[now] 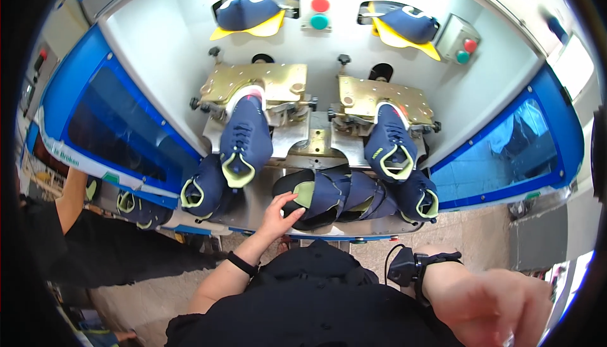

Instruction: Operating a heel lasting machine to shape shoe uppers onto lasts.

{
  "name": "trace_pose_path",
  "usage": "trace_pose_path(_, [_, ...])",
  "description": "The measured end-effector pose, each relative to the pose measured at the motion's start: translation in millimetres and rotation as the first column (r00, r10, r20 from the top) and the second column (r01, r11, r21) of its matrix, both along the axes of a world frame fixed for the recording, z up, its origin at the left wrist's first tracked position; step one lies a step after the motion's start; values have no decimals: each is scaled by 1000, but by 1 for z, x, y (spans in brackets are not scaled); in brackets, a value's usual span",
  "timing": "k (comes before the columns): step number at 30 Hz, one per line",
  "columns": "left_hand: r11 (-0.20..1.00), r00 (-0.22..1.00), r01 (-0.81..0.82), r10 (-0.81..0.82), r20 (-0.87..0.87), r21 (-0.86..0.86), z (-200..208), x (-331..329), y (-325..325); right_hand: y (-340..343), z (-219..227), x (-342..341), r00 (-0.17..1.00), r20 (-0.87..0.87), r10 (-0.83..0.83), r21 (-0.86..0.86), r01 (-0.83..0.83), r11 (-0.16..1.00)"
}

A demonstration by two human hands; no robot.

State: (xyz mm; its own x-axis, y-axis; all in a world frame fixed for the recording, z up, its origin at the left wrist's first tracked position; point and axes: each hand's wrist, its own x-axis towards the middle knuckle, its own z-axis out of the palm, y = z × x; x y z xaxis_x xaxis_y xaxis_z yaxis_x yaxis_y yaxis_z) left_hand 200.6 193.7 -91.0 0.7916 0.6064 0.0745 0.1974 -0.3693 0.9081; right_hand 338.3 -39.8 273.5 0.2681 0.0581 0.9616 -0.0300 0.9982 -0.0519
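My left hand (282, 216) reaches to the near ledge of a machine, its thumb and forefinger apart and touching the pale green end of a navy shoe upper (303, 194). That upper lies at the left end of a row of overlapping navy uppers (363, 195). My right hand (496, 303) is at the lower right, away from the machine and smeared by motion; whether it holds anything is unclear. Two navy shoes with pale green linings, a left one (245, 133) and a right one (391, 141), sit toe-inward against brass-coloured plates (259, 76).
More navy shoes stand on the ledge, one left (205, 186) and one right (417, 196). Blue-framed side panels (120, 116) flank the machine. Above are navy-and-yellow caps (250, 13) and red and green buttons (320, 14). Another person's arm (71, 200) shows at the left.
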Motion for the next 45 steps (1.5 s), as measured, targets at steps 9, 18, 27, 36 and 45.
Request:
trace_pose_path(9, [446, 911, -217, 413, -15, -868, 3, -50, 25, 148, -228, 4, 944, 316, -101, -949, 314, -31])
trace_pose_path(18, [935, 936, -331, 342, 83, -125, 27, -103, 15, 217, -312, -33, 913, 408, 15, -906, 406, -120])
trace_pose_path(27, [610, 801, -585, 326, 503, 535, 96, -174, 22, 253, -216, -66, 750, -624, 222, -763, -645, 34])
trace_pose_path(36, [603, 806, -475, 590, 42, 642, 150, -199, 85, 314, -218, -88, 919, 359, -162, -926, 372, 62])
trace_pose_path(45, [465, 753, -390, 657, -15, 795, 154, -175, 104, 360, -79, 47, 354, 563, -747, -356, 919, 168])
